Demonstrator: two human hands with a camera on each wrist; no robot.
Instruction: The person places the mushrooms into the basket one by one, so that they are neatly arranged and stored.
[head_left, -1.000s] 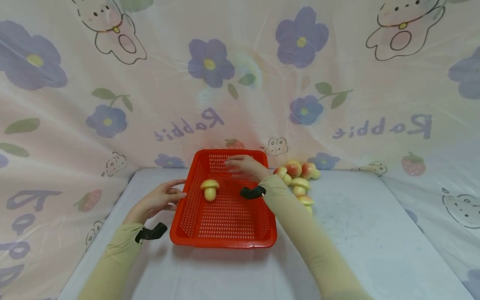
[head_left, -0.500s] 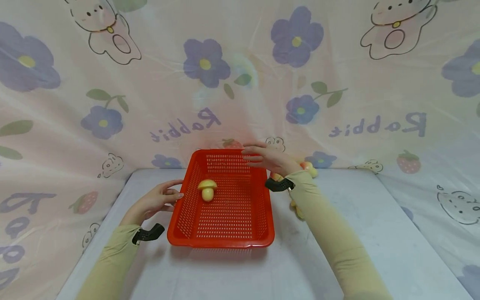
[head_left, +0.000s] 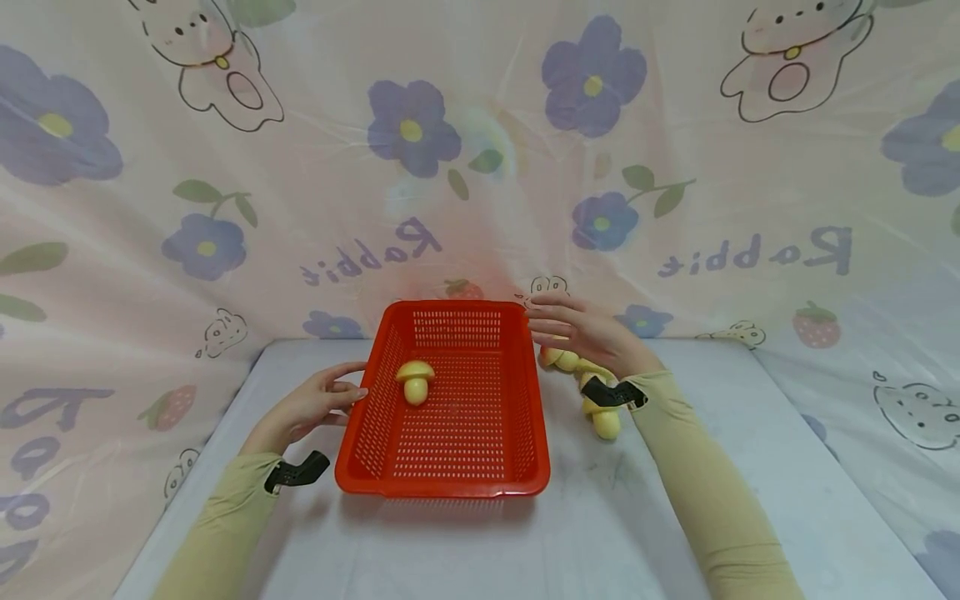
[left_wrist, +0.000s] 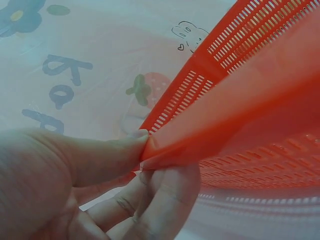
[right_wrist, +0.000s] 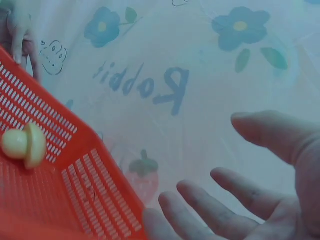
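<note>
In the head view a red perforated plastic basket [head_left: 442, 487] stands in the middle, with one yellow toy mushroom [head_left: 416, 383] lying inside towards its left. My left hand [head_left: 303, 408] holds the basket's left rim. In the left wrist view its thumb and fingers [left_wrist: 172, 200] pinch that rim. My right hand [head_left: 592, 335] hovers at the basket's right rim, fingers spread. Nothing lies in it in the right wrist view, where the palm [right_wrist: 280, 220] shows. Below that hand lie several mushrooms, among them a yellow one [head_left: 606, 423] and a red-tinged one [head_left: 555, 357], partly hidden by hand and wrist.
A white table [head_left: 720, 467] bears everything. Behind and beside it hangs a printed cloth [head_left: 495, 208] with flowers and rabbits. Each wrist carries a small black camera mount, such as the right one [head_left: 611, 392].
My right hand has moved rightwards from above the basket to beyond its right rim, over the loose mushrooms. The left hand keeps its grip, and the mushroom in the basket lies as before.
</note>
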